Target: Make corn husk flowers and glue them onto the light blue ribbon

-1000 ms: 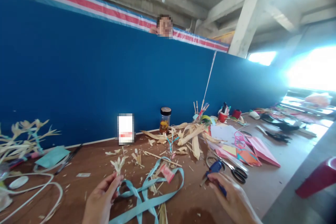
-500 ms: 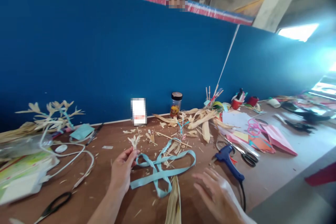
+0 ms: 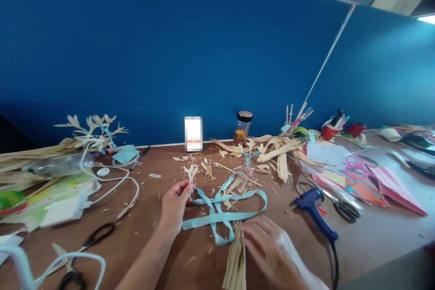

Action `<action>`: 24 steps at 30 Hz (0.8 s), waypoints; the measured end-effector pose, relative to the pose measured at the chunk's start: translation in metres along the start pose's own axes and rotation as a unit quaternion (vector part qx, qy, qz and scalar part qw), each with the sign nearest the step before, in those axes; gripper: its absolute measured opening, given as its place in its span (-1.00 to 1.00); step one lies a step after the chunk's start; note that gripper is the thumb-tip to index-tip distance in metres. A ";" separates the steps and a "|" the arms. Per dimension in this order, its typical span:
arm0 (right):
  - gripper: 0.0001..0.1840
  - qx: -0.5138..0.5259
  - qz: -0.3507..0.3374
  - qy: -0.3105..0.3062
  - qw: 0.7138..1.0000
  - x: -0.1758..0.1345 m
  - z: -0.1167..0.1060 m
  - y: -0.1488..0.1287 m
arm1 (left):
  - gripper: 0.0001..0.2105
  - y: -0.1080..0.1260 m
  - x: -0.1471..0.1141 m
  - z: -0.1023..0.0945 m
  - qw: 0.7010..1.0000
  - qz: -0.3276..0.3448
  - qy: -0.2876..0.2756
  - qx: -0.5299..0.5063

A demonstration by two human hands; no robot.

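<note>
Between the thumb and fingers of my left hand (image 3: 177,199) is a small pale flower (image 3: 190,172), apparently of dried husk, its petals pointing up. My right hand (image 3: 267,242) lies low over the table with fingers stretched and slightly bent, open. Its fingertips are at the edge of a long dried husk strip (image 3: 234,260); whether they press on it I cannot tell. A light blue ribbon (image 3: 224,217) lies in loose loops between both hands. Beyond it, a small blue-wrapped stem (image 3: 248,158) stands among husk pieces (image 3: 280,156).
Right of my right hand lies a blue glue gun (image 3: 316,215), with black-handled scissors (image 3: 346,210) beyond. More scissors (image 3: 98,234) and a white cable (image 3: 136,186) lie left. A lidded jar (image 3: 243,127) stands by the blue panel (image 3: 152,54); finished-looking husk flowers (image 3: 93,129) stand left.
My right hand has moved left, from beside the husk strip to its edge. My left hand still holds the flower. The camera view has turned down and to the left.
</note>
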State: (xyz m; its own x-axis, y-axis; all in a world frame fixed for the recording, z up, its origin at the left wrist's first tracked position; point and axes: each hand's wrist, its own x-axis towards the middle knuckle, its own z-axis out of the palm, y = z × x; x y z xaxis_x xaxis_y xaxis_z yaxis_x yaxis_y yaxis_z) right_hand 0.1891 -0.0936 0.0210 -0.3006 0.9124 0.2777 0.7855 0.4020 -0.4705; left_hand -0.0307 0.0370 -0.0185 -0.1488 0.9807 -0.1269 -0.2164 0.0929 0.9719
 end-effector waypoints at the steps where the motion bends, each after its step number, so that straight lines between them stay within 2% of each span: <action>1: -0.76 -0.002 -0.001 0.000 1.000 -0.002 0.001 0.001 | -0.67 0.000 0.000 0.000 1.000 -0.001 -0.001 0.004; 6: -0.75 -0.058 0.031 0.034 0.997 -0.013 -0.005 0.014 | -0.65 0.000 0.003 -0.002 1.000 -0.013 0.006 0.003; 10: -0.82 -0.159 0.087 0.083 0.980 -0.032 -0.028 0.040 | -0.63 -0.002 0.006 -0.005 0.999 -0.031 0.017 -0.006; 12: -0.83 -0.216 0.134 0.117 0.960 -0.043 -0.043 0.056 | -0.65 -0.004 0.008 -0.006 0.999 -0.039 0.014 -0.013; 15: -0.75 -0.313 0.232 0.153 0.908 -0.058 -0.058 0.078 | -0.67 -0.006 0.009 -0.006 0.999 -0.045 0.018 -0.019; 18: -0.67 -0.351 0.292 0.124 0.881 -0.069 -0.059 0.098 | -0.68 -0.005 0.008 -0.005 0.999 -0.035 0.021 -0.019; 21: -0.68 -0.340 0.306 0.102 0.883 -0.076 -0.051 0.118 | -0.67 -0.003 0.004 -0.003 0.999 -0.023 0.019 -0.022; 24: -0.67 -0.328 0.299 0.125 0.887 -0.080 -0.047 0.132 | -0.67 -0.001 0.002 0.000 0.999 -0.018 0.006 -0.046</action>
State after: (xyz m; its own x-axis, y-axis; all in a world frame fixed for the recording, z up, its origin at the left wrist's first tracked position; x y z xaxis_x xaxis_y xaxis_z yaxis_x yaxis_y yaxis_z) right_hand 0.3424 -0.1171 -0.0242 0.3405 0.8695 0.3577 0.9349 -0.3538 -0.0299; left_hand -0.0311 0.0387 -0.0203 -0.1512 0.9749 -0.1637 -0.3103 0.1104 0.9442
